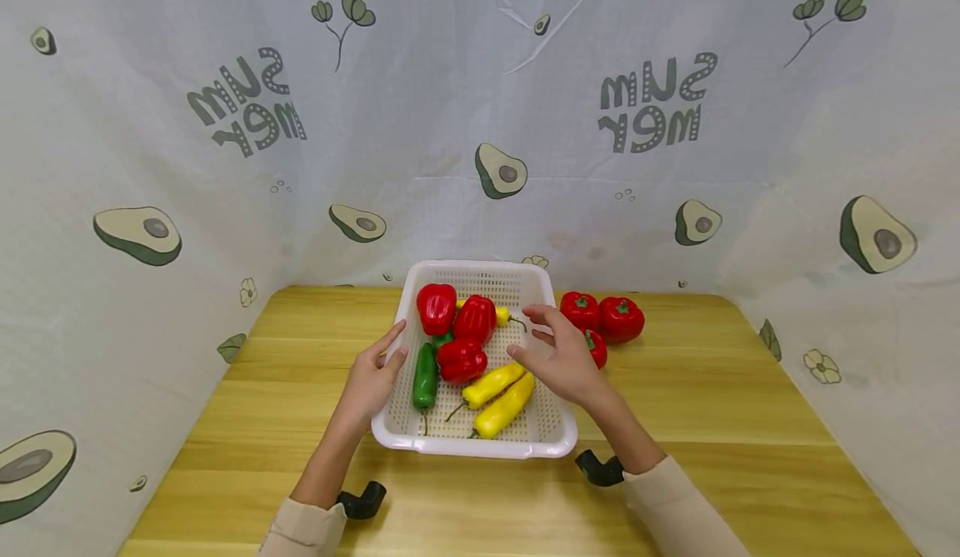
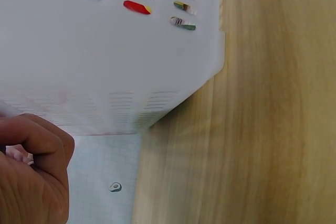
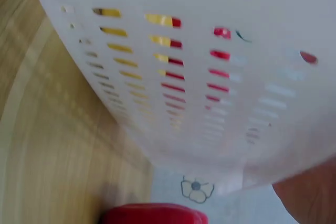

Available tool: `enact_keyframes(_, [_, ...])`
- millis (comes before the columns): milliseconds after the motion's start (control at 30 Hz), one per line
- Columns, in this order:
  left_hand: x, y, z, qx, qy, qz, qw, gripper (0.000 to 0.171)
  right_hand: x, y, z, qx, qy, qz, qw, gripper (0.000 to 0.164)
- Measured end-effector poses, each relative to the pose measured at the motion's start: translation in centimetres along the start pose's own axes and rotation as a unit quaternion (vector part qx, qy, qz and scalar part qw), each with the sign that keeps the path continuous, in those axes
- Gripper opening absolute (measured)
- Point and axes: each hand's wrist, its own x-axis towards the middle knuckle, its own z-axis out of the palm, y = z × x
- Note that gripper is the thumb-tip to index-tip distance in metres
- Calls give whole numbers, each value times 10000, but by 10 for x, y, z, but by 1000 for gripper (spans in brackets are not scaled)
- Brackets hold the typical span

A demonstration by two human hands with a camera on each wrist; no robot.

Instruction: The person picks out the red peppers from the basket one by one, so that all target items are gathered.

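Observation:
A white plastic basket (image 1: pixel 474 450) with slotted walls stands on the table between both hands. Inside it are three red bell peppers (image 1: pixel 462 361), a long green pepper (image 1: pixel 425 376) and several long yellow peppers (image 1: pixel 505 407). More green shows partly hidden among the red ones. My left hand (image 1: pixel 372 380) grips the basket's left rim; the left wrist view has its fingers bent beside the wall. Over the basket's right side hovers my right hand (image 1: pixel 564 357), fingers spread from the thumb, nothing between them. Right of the basket lie three red bell peppers (image 1: pixel 621 319), one partly hidden by this hand.
The wooden table (image 1: pixel 712 390) reaches back to a pale curtain (image 1: pixel 450 107) printed with avocados and flowers, which also runs along both sides. Dark curved pieces (image 1: pixel 363 500) show near each wrist.

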Motion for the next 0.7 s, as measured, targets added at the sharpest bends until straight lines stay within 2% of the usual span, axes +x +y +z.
enact_keyframes(333, [2,-1,0,-4,54,82,10000,50,15,-10,17,-91,-824,-10,9966,77])
enact_keyframes(467, [3,-1,-1,-51,49,89,9999,49,23,-10,26,-148,-1204,-183,9925,77])
enact_keyframes(700, [3,-1,-1,-80,17,42,10000,50,31,-5,38,-754,-1703,-461,9814,75])
